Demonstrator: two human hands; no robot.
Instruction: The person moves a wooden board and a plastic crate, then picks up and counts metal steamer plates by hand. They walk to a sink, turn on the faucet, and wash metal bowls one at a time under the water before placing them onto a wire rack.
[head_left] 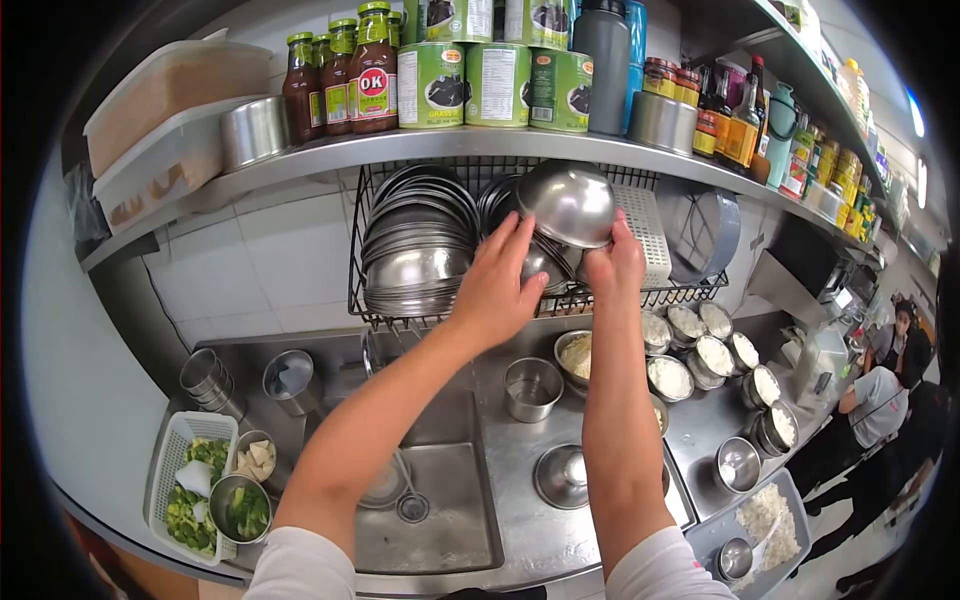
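Note:
A shiny metal bowl (570, 203) is held up at the wire rack (352, 255), its rounded outside facing me. My right hand (615, 258) grips it at the lower right, with the fingers partly hidden behind it. At its lower left, my left hand (500, 280) has its fingers against the bowl and its thumb pointing right. Stacked metal bowls (418, 245) fill the rack's left part. More metal bowls (545, 263) are partly covered by the held bowl and my hands.
Below lies a steel sink (430, 520). A steel shelf (480, 143) with green cans (432, 85) and sauce bottles (372, 75) runs above the rack. Bowls of rice (670, 376) stand on the right; a basket of greens (165, 470) sits left. People (880, 405) stand far right.

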